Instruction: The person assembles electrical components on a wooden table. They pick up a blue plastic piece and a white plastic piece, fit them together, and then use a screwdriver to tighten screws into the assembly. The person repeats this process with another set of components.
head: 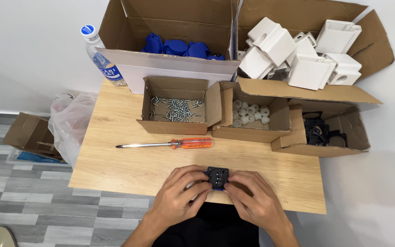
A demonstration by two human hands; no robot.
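Hands at tabletop (129, 169) front edge: left hand (175, 195) and right hand (255, 201) fingers both gripping small black-and-blue part (218, 177); orange-handled screwdriver (165, 144) lies just beyond.

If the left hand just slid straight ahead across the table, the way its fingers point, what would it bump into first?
The left hand points up and to the right, so it would first meet the small black and blue part that both hands already hold. Beyond that, probably the box of white pieces.
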